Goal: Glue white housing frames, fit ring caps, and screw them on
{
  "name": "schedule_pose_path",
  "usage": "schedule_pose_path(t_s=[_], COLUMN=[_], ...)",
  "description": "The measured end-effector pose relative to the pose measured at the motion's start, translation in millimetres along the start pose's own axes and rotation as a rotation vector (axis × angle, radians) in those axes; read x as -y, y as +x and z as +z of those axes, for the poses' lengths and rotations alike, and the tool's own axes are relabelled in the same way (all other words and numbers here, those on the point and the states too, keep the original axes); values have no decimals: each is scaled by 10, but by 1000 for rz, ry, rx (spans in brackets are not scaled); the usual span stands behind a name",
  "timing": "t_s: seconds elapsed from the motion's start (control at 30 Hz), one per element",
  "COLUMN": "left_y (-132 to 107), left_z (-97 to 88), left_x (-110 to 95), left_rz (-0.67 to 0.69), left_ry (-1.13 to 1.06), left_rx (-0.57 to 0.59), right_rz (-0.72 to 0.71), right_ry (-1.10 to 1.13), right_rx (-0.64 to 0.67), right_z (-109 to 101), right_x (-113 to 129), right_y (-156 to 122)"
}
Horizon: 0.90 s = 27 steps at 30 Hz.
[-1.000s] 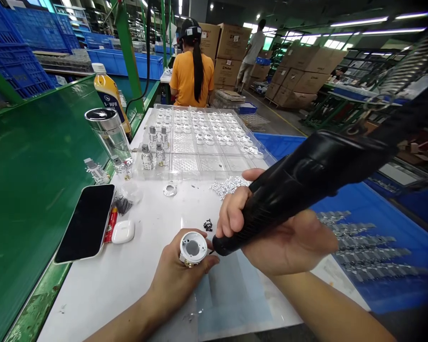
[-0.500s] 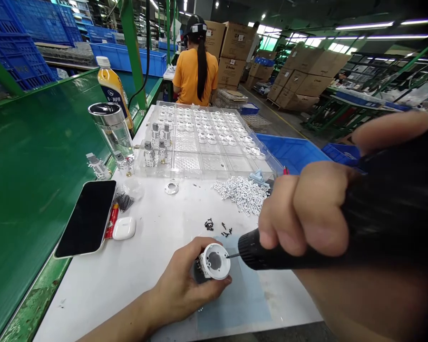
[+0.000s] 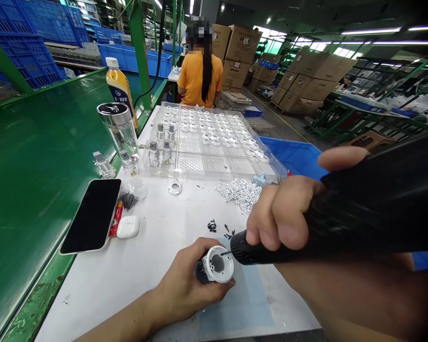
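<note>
Holding a white housing (image 3: 217, 264) in the curled fingers of the left hand (image 3: 187, 289) above the table (image 3: 157, 280), its open end tilts up toward the right hand (image 3: 281, 213). Those fingers wrap a black screwdriver (image 3: 342, 228), its long axis nearly level, pointing left, with the bit (image 3: 225, 253) at the housing's rim (image 3: 228, 251).

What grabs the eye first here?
A bulky black electric screwdriver fills the right of the view, gripped in the right hand, its bit at a white round housing held in the left hand. Beyond them, a large clear tray of small parts lies at the far end of the white work surface. Further off, a person in an orange shirt faces away beside stacked cardboard boxes.
</note>
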<state>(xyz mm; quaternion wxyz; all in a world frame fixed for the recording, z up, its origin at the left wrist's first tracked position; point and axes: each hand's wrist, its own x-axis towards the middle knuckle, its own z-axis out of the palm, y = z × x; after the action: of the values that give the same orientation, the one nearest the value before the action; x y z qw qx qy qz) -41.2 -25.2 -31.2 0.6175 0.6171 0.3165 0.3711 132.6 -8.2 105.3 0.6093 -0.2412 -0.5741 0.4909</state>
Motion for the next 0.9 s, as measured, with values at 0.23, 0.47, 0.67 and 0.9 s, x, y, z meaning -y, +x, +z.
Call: schedule_pose_path(t_s=[0.23, 0.47, 0.67, 0.9], left_y=[-4, -7, 8, -14], left_z=[-3, 10, -8, -11], left_x=[0, -29, -41, -25], left_rz=[-1, 16, 8, 3], left_ry=[33, 38, 23, 45], left_rx=[-12, 4, 26, 26], right_rz=[119, 171, 191, 223], right_ry=[-41, 7, 0, 5], right_rx=[-76, -116, -148, -93], right_z=[69, 207, 190, 202], right_x=[44, 61, 91, 42], right_y=[25, 180, 176, 136])
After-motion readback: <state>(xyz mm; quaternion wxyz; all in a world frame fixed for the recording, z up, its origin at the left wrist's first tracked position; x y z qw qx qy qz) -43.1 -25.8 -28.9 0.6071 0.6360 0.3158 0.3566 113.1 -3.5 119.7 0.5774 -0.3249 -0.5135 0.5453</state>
